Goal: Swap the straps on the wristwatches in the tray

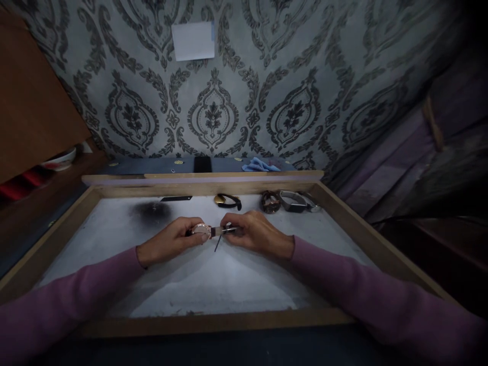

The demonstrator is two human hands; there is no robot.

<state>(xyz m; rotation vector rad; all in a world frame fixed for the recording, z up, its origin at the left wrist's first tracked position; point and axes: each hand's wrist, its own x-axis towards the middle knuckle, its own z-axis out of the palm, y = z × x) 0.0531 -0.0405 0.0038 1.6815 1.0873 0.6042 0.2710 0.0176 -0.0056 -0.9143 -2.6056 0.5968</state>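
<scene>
Near the middle of a shallow wooden-framed tray (213,322), my left hand (171,241) holds a round rose-gold watch (201,230) by its case, thumb on the front edge. My right hand (257,235) is closed by the watch's strap, to the right of the case. Its fingers pinch a small metallic item (230,230) that meets the strap; its exact shape is partly hidden. A thin dark stick (217,243) slants down below the strap, between the hands. It is unclear what supports it.
Along the tray's back lie a dark blade (176,199), a gold watch with black strap (220,199), a brown watch (270,202) and a silver watch (293,201). Beyond the rim are a black phone-like object (202,164) and a blue cloth (260,164).
</scene>
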